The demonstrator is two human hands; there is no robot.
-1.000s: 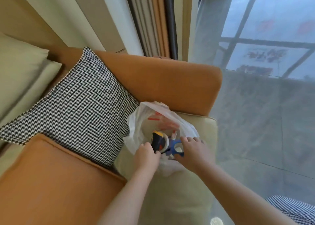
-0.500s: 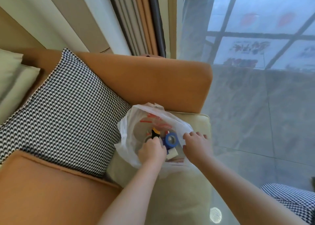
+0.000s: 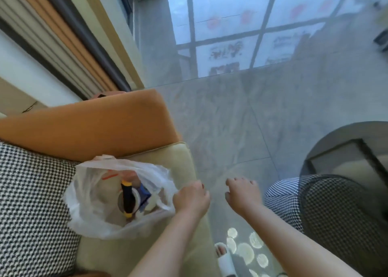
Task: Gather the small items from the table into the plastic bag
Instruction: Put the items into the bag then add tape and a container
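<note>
A thin white plastic bag (image 3: 94, 209) sits open on the beige sofa seat (image 3: 134, 253). Inside it lie a black-and-yellow tool (image 3: 128, 199), a roll of tape (image 3: 137, 201) and a blue item (image 3: 144, 192). My left hand (image 3: 191, 199) grips the bag's right rim, fingers curled round the plastic. My right hand (image 3: 243, 195) hovers over the floor to the right of the sofa, fingers loosely spread and holding nothing.
An orange sofa arm (image 3: 88, 125) rises behind the bag, and a houndstooth cushion (image 3: 31, 203) lies to its left. A round dark glass table (image 3: 348, 171) stands at the right over grey floor tiles (image 3: 231, 129). A slippered foot (image 3: 223, 257) shows below.
The view swung right and down. My right hand left the bag and moved out over the floor. My left hand came out of the bag's mouth and now holds its right rim.
</note>
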